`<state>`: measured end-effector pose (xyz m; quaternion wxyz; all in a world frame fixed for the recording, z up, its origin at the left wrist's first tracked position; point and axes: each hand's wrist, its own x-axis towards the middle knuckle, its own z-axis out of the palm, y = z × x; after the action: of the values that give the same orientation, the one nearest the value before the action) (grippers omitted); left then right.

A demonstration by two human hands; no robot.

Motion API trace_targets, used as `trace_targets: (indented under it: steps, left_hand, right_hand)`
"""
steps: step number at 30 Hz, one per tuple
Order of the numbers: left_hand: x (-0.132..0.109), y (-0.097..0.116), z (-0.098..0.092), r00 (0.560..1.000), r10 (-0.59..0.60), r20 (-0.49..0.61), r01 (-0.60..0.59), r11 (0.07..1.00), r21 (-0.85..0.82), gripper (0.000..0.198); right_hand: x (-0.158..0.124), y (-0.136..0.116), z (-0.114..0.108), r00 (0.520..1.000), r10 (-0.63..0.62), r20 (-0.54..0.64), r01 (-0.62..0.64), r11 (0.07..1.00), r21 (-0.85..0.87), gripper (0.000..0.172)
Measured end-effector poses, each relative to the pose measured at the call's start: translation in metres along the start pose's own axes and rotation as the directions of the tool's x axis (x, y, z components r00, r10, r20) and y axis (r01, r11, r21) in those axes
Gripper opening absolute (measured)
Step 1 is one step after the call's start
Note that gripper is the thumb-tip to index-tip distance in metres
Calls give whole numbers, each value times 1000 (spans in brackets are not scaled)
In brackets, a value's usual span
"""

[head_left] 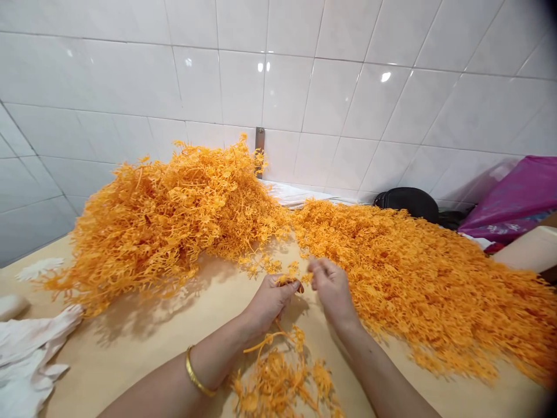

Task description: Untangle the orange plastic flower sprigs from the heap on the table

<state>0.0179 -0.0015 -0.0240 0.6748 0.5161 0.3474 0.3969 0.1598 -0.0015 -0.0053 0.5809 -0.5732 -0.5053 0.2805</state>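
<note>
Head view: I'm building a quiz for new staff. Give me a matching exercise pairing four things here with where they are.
Things:
1 bangle
2 white cloth
3 black bag
4 small orange sprig

Places:
A pinched between left hand and right hand
B at the table, left edge
C around the left forearm
D at the back, by the tiled wall

Pairs: 1-C; 2-B; 3-D; 4-A

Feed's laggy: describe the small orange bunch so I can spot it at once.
On the table, a tall heap and a flat heap line the tiled wall. The small bunch lies at the near edge, just below the left hand. It alone is a loose handful, apart from both heaps.
</note>
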Motion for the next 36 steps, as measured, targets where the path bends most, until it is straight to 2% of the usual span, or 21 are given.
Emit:
trace_targets:
  steps: [2, 3, 4, 6, 7, 8, 10, 12, 13, 14, 15, 17, 20, 21, 23, 25, 27, 29, 32, 34, 36]
  left_hand:
    - [-2, 2, 0, 1000, -16, -7, 16, 1000, 16, 28]
    - [-3, 3, 0, 1000, -27, -6, 27, 999, 28, 27]
    - [-3, 4, 0, 999, -40, 4, 40, 998, 39, 27]
    - [-3, 6, 0, 997, -73, 36, 72, 996, 44, 25]
    - [-3, 8, 0, 994, -94, 58, 91, 995, 44, 24]
    - [-3, 9, 0, 991, -114, 72, 112, 993, 42, 23]
    - [-4, 11, 1, 987, -146, 73, 143, 989, 43, 23]
    - [-5, 13, 1, 982, -178, 68, 174, 983, 60, 25]
    - [-5, 13, 0, 978, -192, 77, 187, 980, 69, 25]
    - [-5, 13, -1, 973, -207, 97, 199, 976, 82, 25]
    - [-4, 12, -2, 969, -214, 124, 203, 975, 94, 26]
    - [-3, 10, -5, 966, -205, 159, 191, 976, 100, 28]
    - [-3, 5, -7, 960, -182, 211, 156, 979, 131, 29]
    - [-3, 4, -7, 953, -189, 238, 153, 975, 161, 29]
    - [-5, 3, -5, 948, -202, 244, 153, 966, 207, 29]
    - [-6, 4, -2, 961, -206, 187, 166, 964, 210, 29]
    - [-7, 8, 1, 972, -198, 125, 170, 964, 204, 28]
    - [-6, 10, 2, 978, -183, 103, 158, 964, 212, 27]
    - [-4, 9, -1, 978, -184, 101, 165, 972, 170, 24]
    - [-2, 6, -3, 977, -192, 94, 177, 972, 153, 21]
    - [-1, 3, -3, 978, -190, 89, 177, 975, 133, 15]
  right_hand:
    - [9, 2, -11, 969, 53, -241, -31, 995, 98, 27]
    - [12, 2, -15, 951, 66, -302, -23, 989, 144, 26]
    - [13, 1, -17, 958, 76, -277, -34, 988, 152, 24]
    - [11, -2, -15, 995, 85, -58, -76, 987, 145, 24]
    - [7, -5, -11, 993, 79, 87, -91, 986, 138, 25]
    - [2, -9, -7, 973, 68, 223, -100, 985, 137, 26]
    - [-8, -15, 2, 902, 47, 430, -112, 986, 127, 23]
    - [-16, -20, 8, 835, 75, 545, -153, 983, 98, 21]
    - [-18, -20, 10, 823, 92, 561, -176, 979, 98, 21]
    - [-19, -20, 12, 832, 95, 546, -189, 975, 118, 21]
    - [-19, -18, 13, 865, 81, 496, -174, 974, 145, 20]
    - [-16, -13, 12, 930, 39, 367, -107, 980, 167, 22]
    - [-3, -5, 5, 992, 26, 122, -45, 987, 156, 25]
    - [3, -3, 0, 999, 43, 17, -45, 985, 166, 24]
    - [13, 0, -11, 981, 88, -175, -54, 980, 191, 23]
    - [19, 3, -20, 969, 122, -214, -78, 976, 203, 19]
    - [18, 4, -22, 977, 149, -152, -120, 976, 181, 20]
    - [13, 4, -19, 990, 123, -67, -117, 990, 85, 34]
    - [4, -1, -11, 993, -62, 103, 73, 991, -110, 29]
    - [-3, -7, -5, 952, -83, 295, 124, 984, -124, 31]
    - [-11, -13, 1, 894, -106, 435, 176, 976, -125, 31]
